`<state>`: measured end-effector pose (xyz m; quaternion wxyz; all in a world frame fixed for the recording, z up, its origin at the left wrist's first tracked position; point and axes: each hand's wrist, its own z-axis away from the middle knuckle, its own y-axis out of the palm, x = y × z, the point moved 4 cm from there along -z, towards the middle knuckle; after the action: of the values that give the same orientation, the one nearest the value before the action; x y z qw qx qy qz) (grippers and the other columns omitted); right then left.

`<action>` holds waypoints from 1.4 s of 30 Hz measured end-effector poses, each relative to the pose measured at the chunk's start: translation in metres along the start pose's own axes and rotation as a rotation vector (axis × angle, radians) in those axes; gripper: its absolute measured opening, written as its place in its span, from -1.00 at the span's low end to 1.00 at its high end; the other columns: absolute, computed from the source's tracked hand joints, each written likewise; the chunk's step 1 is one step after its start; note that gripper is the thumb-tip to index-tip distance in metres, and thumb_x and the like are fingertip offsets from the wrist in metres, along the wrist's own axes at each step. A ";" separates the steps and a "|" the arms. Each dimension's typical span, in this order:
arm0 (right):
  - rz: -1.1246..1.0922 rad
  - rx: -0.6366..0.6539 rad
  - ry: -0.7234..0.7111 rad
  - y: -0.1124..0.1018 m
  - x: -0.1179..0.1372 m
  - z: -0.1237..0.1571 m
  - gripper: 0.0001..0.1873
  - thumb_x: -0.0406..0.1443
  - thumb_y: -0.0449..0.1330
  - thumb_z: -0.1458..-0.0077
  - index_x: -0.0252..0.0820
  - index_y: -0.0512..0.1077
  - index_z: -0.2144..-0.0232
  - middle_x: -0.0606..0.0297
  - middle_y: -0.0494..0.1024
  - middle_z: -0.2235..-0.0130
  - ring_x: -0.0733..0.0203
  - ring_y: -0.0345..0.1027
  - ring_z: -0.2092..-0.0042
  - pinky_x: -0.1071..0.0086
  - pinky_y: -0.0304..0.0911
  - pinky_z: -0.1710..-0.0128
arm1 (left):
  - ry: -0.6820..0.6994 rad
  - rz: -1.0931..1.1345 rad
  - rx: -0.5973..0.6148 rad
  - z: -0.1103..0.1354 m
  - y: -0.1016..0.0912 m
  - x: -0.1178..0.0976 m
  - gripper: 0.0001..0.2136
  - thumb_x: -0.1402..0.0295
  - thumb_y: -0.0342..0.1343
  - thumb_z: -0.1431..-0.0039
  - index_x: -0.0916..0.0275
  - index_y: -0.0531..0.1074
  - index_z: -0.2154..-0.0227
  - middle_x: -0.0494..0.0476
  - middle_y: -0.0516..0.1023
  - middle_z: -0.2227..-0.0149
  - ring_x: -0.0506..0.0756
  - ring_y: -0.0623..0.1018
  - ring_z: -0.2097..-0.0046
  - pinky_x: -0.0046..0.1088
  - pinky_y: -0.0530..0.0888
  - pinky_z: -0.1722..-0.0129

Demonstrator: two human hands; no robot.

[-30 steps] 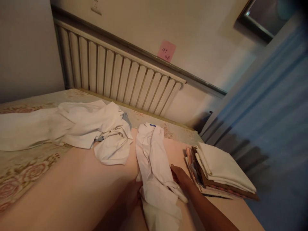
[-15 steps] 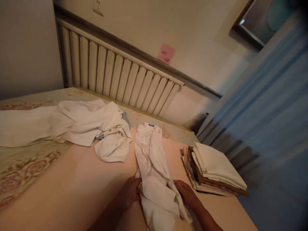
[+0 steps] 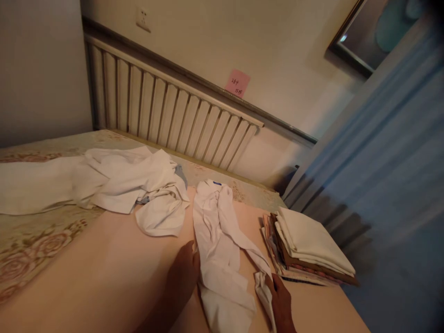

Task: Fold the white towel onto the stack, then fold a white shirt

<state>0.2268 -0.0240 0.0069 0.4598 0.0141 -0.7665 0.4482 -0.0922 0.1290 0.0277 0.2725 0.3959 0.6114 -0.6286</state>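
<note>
Two bare hands, left hand [image 3: 183, 273], right hand [image 3: 281, 303], forearms unsleeved

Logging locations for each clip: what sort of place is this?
Probably a bedroom at home: a bed with a floral cover, a slatted headboard against the wall, blue curtains, and folded linens stacked nearby.

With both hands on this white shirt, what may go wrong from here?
The sleeve trails out toward the right hand, so the white shirt may fold crooked. The folded stack sits near the bed edge, close to that hand; a bump might push it off. The loose white pile lies close by the left hand and could get dragged in.
</note>
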 end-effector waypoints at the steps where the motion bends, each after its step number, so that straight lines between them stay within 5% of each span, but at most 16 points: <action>1: 0.014 0.008 0.006 0.001 -0.001 0.000 -0.39 0.23 -0.02 0.02 -0.14 0.45 0.37 0.27 0.53 0.42 0.05 0.39 0.30 0.34 0.23 0.30 | 0.052 -0.048 -0.036 0.002 -0.003 -0.004 -0.65 0.37 -0.17 -0.24 0.31 0.31 -0.04 0.32 0.46 0.03 0.17 0.43 -0.04 -0.30 0.31 -0.03; 11: 0.111 -0.012 0.011 0.004 -0.002 -0.005 -0.43 0.19 -0.13 -0.05 -0.08 0.41 0.37 0.23 0.53 0.43 0.03 0.39 0.33 0.31 0.20 0.32 | 0.056 0.197 0.151 0.005 0.000 -0.014 -0.70 0.15 -0.10 -0.25 0.17 0.43 0.15 0.13 0.57 0.30 0.13 0.54 0.21 -0.42 0.33 0.17; 16: 0.146 0.000 -0.005 0.005 -0.001 -0.004 -0.44 0.17 -0.14 -0.08 -0.08 0.40 0.36 0.22 0.53 0.40 0.04 0.38 0.33 0.31 0.19 0.32 | 0.057 0.095 0.179 0.005 0.007 -0.013 -0.80 0.33 0.02 -0.12 0.20 0.45 0.21 0.07 0.52 0.37 0.11 0.52 0.23 -0.45 0.31 0.20; 22: 0.135 -0.014 -0.025 0.005 0.002 -0.004 -0.41 0.22 -0.14 -0.06 -0.07 0.40 0.40 0.26 0.52 0.44 0.07 0.37 0.36 0.33 0.20 0.32 | -0.034 0.183 0.073 -0.003 0.008 0.003 -0.79 0.37 -0.01 -0.14 0.25 0.39 0.16 -0.01 0.44 0.45 0.04 0.47 0.37 -0.50 0.31 0.32; 28: 0.164 -0.015 -0.031 0.004 0.002 -0.004 -0.44 0.19 -0.14 -0.06 -0.07 0.39 0.41 0.22 0.53 0.43 0.04 0.39 0.35 0.31 0.21 0.31 | -0.149 0.268 0.090 -0.011 0.012 0.016 -0.79 0.48 -0.04 -0.07 0.21 0.42 0.24 -0.05 0.42 0.49 0.00 0.47 0.41 -0.55 0.31 0.39; 35: 0.168 -0.033 -0.041 0.003 0.004 -0.004 -0.44 0.20 -0.14 -0.05 -0.07 0.37 0.44 0.22 0.51 0.45 0.04 0.37 0.37 0.30 0.19 0.32 | -0.227 0.373 -0.052 -0.019 -0.012 0.025 -0.80 0.38 -0.04 -0.04 0.21 0.42 0.29 -0.04 0.41 0.52 0.02 0.43 0.46 -0.52 0.32 0.44; 42: 0.180 -0.007 -0.029 0.004 0.006 -0.002 -0.49 0.14 -0.14 -0.08 -0.06 0.37 0.43 0.24 0.50 0.45 0.04 0.36 0.36 0.31 0.17 0.32 | -0.371 0.809 -0.066 -0.027 -0.026 0.033 -0.74 0.33 0.02 0.05 0.26 0.39 0.25 0.00 0.46 0.46 0.02 0.48 0.44 -0.46 0.45 0.40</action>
<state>0.2229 -0.0176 0.0092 0.4066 -0.0500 -0.7726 0.4850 -0.1266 0.1634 0.0161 0.6142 0.4749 0.3678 -0.5118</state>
